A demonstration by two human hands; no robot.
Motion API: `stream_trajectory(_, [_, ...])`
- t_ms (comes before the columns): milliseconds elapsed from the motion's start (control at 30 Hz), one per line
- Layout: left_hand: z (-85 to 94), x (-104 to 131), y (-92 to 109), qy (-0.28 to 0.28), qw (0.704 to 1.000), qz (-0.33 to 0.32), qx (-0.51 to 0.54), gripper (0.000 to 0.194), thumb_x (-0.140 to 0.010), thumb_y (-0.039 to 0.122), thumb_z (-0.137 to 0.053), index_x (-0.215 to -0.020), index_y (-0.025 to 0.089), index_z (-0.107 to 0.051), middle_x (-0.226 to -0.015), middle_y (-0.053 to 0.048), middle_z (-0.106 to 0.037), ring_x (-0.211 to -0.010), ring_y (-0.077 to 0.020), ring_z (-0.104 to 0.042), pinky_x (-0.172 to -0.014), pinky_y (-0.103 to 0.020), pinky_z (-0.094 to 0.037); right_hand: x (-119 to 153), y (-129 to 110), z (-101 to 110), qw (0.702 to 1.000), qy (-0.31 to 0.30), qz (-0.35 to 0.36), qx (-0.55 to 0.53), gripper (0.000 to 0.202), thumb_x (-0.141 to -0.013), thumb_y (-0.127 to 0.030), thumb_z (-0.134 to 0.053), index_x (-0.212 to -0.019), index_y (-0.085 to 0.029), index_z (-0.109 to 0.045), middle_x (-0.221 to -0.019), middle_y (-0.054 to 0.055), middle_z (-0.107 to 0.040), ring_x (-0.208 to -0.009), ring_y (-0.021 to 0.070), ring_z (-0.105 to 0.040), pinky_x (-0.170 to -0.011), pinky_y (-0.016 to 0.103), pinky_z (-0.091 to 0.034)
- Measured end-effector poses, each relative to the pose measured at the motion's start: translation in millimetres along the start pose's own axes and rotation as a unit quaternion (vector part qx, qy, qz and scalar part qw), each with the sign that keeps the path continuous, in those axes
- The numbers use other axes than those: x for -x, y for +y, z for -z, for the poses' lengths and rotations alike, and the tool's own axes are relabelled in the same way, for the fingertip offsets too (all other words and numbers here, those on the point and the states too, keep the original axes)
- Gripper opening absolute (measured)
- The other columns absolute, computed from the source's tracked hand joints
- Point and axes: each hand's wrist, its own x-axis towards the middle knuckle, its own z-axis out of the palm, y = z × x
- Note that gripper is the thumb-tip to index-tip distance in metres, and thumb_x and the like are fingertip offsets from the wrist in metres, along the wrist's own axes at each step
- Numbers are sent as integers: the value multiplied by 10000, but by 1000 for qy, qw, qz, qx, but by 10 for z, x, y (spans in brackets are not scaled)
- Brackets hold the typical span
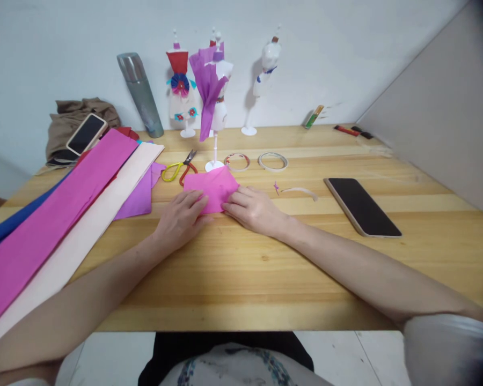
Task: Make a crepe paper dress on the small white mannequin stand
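A bright pink sheet of paper [214, 185] lies on the wooden table, its far edge near the base of a small white mannequin [221, 115] draped with purple crepe paper [209, 88]. On the sheet's left near corner rests my left hand [182, 215], fingers and thumb closed on the edge. My right hand [254, 210] has its bent fingers pressed together on the right near corner. The fingertips of both hands are partly hidden. Scissors [180, 169] with yellow and red handles lie just left of the sheet.
Long pink strips [60, 225] and cream strips [88, 236] lie at the left, near a bottle [140, 94]. Two tape rolls, one silvery [272, 162], sit beyond my right hand. A phone [362, 206] lies at the right; two more mannequins stand by the wall.
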Motion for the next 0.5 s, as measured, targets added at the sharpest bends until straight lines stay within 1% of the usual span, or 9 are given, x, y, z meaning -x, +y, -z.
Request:
stream_trajectory(67, [-17,-12,-31,-3,1000,-3,3,289,-960,363,-616,-1152,174,-720,-1183,-148,-739,-1123,-286,-672,-1020,-494,-547,-1,-7,3,1000,5,4,0,288,-1053,-244,-461,-991,-187,-736,-875,97,-665,-853,220,-541,-720,363,-411])
stream_trajectory(167, [-25,-31,-58,-10,1000,-4,4,238,-989,332,-576,-1063,195,-755,-1045,-105,-784,-1021,-245,-696,-956,-433,-571,4,-13,0,1000,3,8,7,295,-1056,-237,-451,-993,-193,-736,-871,94,-670,-847,216,-548,-713,362,-410])
stream_trajectory(300, [9,-50,-43,-16,1000,-11,-19,278,-1021,264,-500,-971,205,-767,-940,-73,-793,-915,-213,-688,-847,-363,-566,15,-14,-11,999,2,20,27,288,-1054,-224,-455,-1003,-188,-736,-888,94,-687,-853,216,-562,-714,360,-408])
stream_trajectory(400, [45,-57,-8,-23,997,-32,-62,313,-1026,202,-459,-916,196,-753,-912,-69,-779,-876,-211,-665,-805,-356,-537,16,-24,-17,998,15,36,38,279,-1046,-208,-465,-990,-170,-736,-885,96,-699,-840,215,-565,-711,356,-412])
stream_trajectory(500, [58,-56,19,-27,993,-54,-99,318,-1017,157,-442,-901,187,-736,-887,-67,-759,-847,-212,-638,-775,-353,-509,9,-46,-10,999,17,31,29,275,-1042,-265,-481,-1036,-156,-733,-915,108,-708,-858,223,-573,-738,362,-426])
